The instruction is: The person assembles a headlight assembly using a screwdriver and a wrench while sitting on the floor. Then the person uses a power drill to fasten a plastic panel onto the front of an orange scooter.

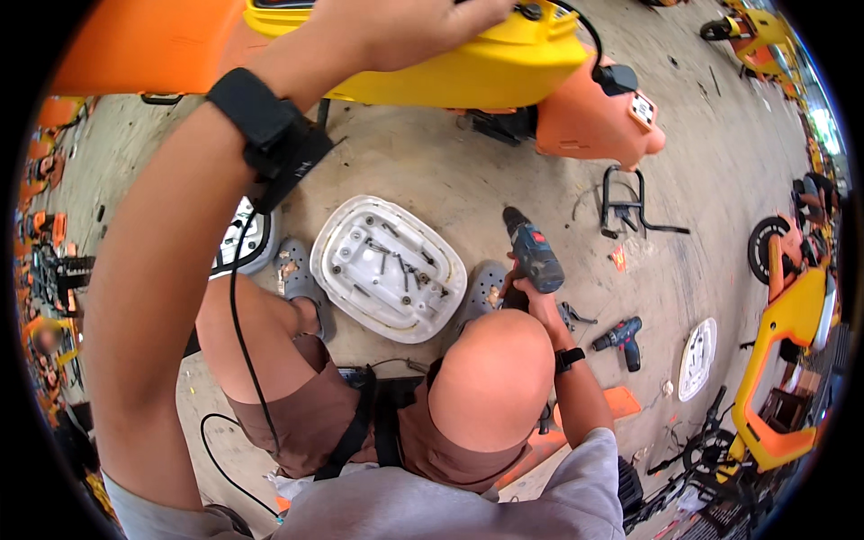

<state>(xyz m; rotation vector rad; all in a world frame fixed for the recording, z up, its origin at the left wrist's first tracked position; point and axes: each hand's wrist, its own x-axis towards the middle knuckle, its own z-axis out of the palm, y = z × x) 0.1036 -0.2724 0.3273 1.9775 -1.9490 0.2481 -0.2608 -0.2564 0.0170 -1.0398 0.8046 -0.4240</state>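
Note:
My left hand (409,31) reaches across the top of a yellow scooter body panel (468,72). A finger stretches out along the panel, and the other fingertips are cut off by the upper edge. Beside my right knee, my right hand (537,301) is closed round the grip of a cordless drill (536,256), its chuck pointing away from me. Between my feet lies a white plastic tray-like shell (337,301) with several loose screws and bolts (409,274) in it.
A second cordless drill (619,343) lies on the floor at right, near a brake lever (576,315). Farther off are a black metal frame (623,202) and another white shell (697,360). Scooters (765,387) line the right side. A black cable (237,315) hangs from my left wrist.

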